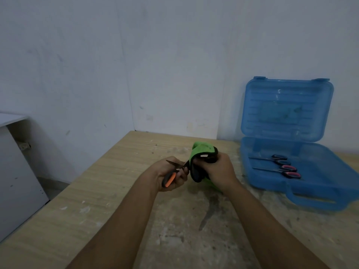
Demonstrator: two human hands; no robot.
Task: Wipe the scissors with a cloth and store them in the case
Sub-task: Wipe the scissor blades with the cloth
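My left hand (171, 176) grips the orange and grey handles of a pair of scissors (173, 172) above the table; the blades are spread apart and point up and right. My right hand (219, 172) holds a bunched green cloth with dark edging (203, 153) right beside the blades, and one blade tip reaches into the cloth. At the right stands an open blue plastic case (320, 193), lid upright. Inside it lie two more scissors, one with blue-lined handles (277, 159) and one with pink-lined handles (287, 171).
The wooden table (116, 191) is dusty and stained, with a dark smear near its middle (209, 210). Its far edge meets a pale wall. A white cabinet (17, 171) stands beyond the table's left edge.
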